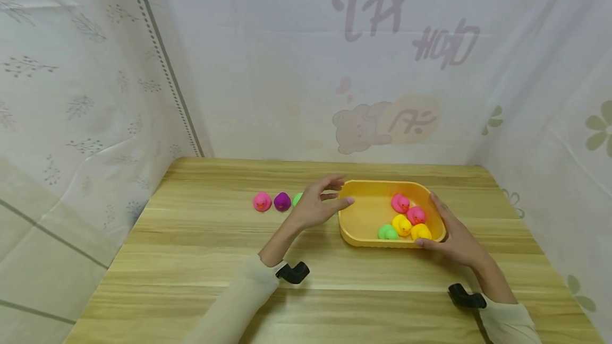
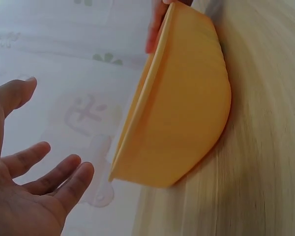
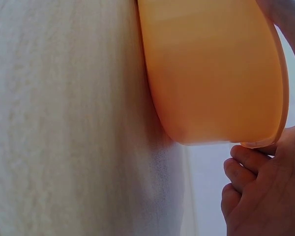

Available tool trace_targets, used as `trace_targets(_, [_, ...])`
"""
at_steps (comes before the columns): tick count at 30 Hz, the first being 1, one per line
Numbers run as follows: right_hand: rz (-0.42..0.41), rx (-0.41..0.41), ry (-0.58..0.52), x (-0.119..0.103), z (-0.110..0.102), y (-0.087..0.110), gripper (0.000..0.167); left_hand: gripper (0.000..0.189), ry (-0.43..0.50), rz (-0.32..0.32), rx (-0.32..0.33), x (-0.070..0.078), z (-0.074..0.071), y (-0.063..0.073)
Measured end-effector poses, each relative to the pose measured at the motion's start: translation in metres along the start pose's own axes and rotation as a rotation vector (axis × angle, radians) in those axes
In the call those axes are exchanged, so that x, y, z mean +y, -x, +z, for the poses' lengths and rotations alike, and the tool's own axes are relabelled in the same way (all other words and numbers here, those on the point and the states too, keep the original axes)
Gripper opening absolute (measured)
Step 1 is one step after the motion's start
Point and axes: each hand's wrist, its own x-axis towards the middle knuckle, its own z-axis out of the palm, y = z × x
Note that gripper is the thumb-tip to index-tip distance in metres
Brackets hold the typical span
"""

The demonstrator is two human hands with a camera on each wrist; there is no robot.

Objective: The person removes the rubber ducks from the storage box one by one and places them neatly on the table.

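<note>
A yellow plastic basin (image 1: 365,211) sits on the wooden table, with several toy ducks gathered toward its right end: pink ones (image 1: 400,203), yellow ones (image 1: 401,225) and a green one (image 1: 388,232). My right hand (image 1: 456,240) grips the basin's right end, the thumb over the front rim and the fingers along the outer side. At the left end is my left hand (image 1: 317,206), its fingers spread and loosely bent; the left wrist view shows a gap between this hand (image 2: 39,191) and the basin wall (image 2: 182,98). Nothing is in the left hand.
Left of the basin, a pink duck (image 1: 261,201), a purple duck (image 1: 282,201) and a green duck (image 1: 297,199) stand in a row on the table (image 1: 201,238). My left hand partly covers the green one. Printed curtains (image 1: 268,68) hang behind the table and at both sides.
</note>
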Motion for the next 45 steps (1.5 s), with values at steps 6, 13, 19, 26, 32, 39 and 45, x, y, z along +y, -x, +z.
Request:
trace_targets(6, [0.003, -0.003, -0.004, 0.001, 0.001, 0.0, 0.121, 0.062, -0.008, -0.004, -0.058, -0.003, 0.016, -0.008])
trace_targets(13, [0.002, -0.001, -0.002, -0.002, 0.0, 0.001, 0.122, 0.062, -0.069, -0.061, -0.124, 0.0, 0.034, -0.014])
trace_targets(19, [0.002, 0.0, 0.001, -0.003, -0.002, -0.001, 0.123, 0.064, -0.07, -0.064, -0.179, 0.006, 0.047, -0.022])
trace_targets(26, [-0.006, -0.004, -0.004, -0.002, -0.001, -0.002, 0.122, 0.067, -0.125, -0.117, -0.232, 0.005, 0.063, -0.032])
trace_targets(32, [-0.001, 0.0, 0.006, -0.003, -0.001, -0.001, 0.122, 0.07, -0.195, -0.174, -0.283, 0.006, 0.079, -0.037])
trace_targets(39, [-0.004, 0.0, 0.004, -0.004, -0.001, 0.0, 0.122, 0.069, -0.219, -0.287, -0.291, 0.004, 0.093, -0.041])
trace_targets(45, [-0.012, 0.004, 0.006, -0.003, -0.001, -0.002, 0.122, 0.063, -0.203, -0.351, -0.302, 0.001, 0.1, -0.044])
